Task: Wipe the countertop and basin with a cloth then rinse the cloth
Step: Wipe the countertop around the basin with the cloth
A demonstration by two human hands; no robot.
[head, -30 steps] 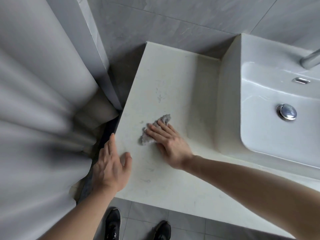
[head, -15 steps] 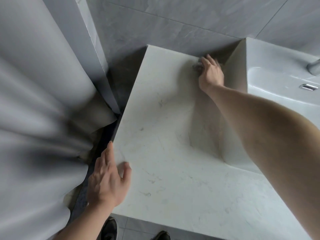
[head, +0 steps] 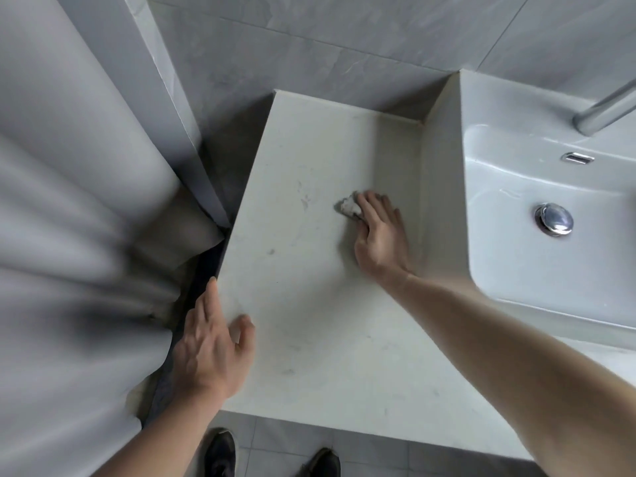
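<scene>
- Your worktop [head: 309,304] is pale cream with faint grey marks
- Your cloth [head: 350,205] is mottled grey
- The basin [head: 516,256] is glossy white
- The wall tiles [head: 344,46] are grey, faintly veined

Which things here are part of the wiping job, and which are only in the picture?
Part of the job:
- cloth under the right hand
- countertop
- basin
- faucet, for rinsing later
- left hand, resting on the countertop edge

Only there:
- curtain
- tiled wall
- shoes
</scene>
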